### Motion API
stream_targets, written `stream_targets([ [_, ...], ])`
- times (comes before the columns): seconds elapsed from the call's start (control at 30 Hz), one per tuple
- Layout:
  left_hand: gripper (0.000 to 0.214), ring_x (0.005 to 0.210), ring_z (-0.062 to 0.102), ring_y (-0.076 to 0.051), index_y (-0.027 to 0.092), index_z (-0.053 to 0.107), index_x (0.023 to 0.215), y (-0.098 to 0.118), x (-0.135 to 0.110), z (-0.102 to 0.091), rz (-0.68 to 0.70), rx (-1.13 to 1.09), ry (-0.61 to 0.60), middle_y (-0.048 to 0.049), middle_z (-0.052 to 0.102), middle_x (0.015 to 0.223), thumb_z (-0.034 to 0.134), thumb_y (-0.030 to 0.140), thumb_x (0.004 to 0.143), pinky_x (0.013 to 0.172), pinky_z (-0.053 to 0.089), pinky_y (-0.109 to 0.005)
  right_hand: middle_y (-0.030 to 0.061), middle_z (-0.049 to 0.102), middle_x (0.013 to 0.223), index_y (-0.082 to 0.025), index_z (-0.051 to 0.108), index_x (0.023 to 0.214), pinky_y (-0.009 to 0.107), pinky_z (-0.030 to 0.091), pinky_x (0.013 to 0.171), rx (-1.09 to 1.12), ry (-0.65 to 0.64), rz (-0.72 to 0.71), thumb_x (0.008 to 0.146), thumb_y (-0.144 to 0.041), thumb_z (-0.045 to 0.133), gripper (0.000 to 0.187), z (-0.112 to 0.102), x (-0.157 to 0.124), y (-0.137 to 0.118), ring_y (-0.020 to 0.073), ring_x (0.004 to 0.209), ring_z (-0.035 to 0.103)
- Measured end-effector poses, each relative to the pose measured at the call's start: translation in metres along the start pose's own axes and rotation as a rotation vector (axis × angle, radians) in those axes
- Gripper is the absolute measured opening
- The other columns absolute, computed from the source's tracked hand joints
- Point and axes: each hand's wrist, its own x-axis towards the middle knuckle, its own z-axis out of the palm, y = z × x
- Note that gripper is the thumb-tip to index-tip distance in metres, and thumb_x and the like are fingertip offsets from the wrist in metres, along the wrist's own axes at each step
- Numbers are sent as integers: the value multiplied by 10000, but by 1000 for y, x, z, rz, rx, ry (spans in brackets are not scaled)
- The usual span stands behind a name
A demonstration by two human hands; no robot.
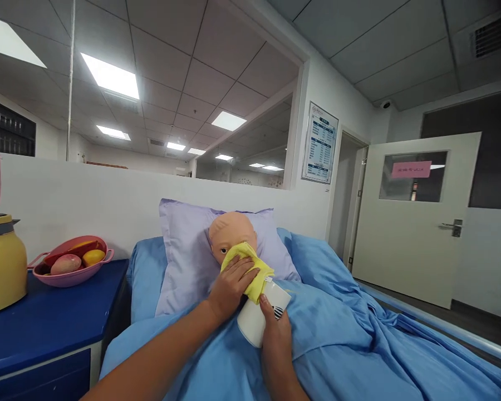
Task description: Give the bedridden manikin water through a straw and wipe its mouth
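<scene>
A bald mannequin head lies face up on a lilac pillow. My left hand presses a yellow cloth over its nose and mouth, fingers closed on the fabric. One painted eye shows beside the cloth; the mouth is hidden. Just below, my right hand grips a white cup with a black striped print, thumb along its side. The cup is tilted, and its upper end meets the lower edge of the cloth. Blue bedding covers the mannequin's body.
At left, a blue bedside cabinet bears a yellow thermos jug and a pink basket of fruit. A bed rail runs along the right. Beyond it stands a white door. Behind the bed is a low wall with glass above.
</scene>
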Motion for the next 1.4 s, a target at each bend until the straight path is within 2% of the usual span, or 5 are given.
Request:
stream_targets([
  [0.27, 292, 1201, 566, -179, 131, 578, 1206, 3, -5, -1, 15, 34, 20, -89, 677, 1176, 436, 166, 954, 1093, 435, -416, 74, 715, 1047, -173, 580, 1214, 333, 548, 756, 62, -2, 64, 721, -491, 701, 598, 9, -6, -14, 250, 906, 681],
  [0.8, 325, 1198, 574, -189, 124, 533, 1261, -10, -37, -5, 147, 68, -34, -107, 666, 1212, 452, 149, 947, 1041, 494, -409, 71, 727, 927, -134, 561, 1215, 326, 551, 628, 46, 22, 125, 679, -544, 733, 697, 10, -9, -14, 228, 727, 686],
  [1.1, 313, 1227, 548, -204, 157, 550, 1243, -18, -57, -25, 111, -43, -69, -113, 664, 1204, 493, 152, 935, 1046, 478, -450, 81, 739, 948, -135, 534, 1257, 351, 570, 656, 29, -4, 196, 670, -552, 745, 750, 6, -12, -19, 250, 744, 707],
  [1.27, 324, 1353, 410, -233, 161, 535, 1254, -12, -35, -31, 80, -129, 46, -145, 571, 1338, 462, 124, 941, 1068, 440, -496, 92, 719, 1075, -163, 522, 1296, 359, 566, 760, 43, -1, 161, 706, -521, 732, 721, 5, -12, -16, 266, 915, 695],
  [1.4, 334, 1373, 380, -232, 164, 529, 1265, -7, -11, -22, 41, -111, 123, -139, 554, 1360, 459, 125, 941, 1092, 409, -494, 90, 708, 1096, -179, 488, 1349, 360, 565, 728, 27, 13, 132, 705, -518, 725, 765, 2, -10, -10, 257, 862, 695],
])
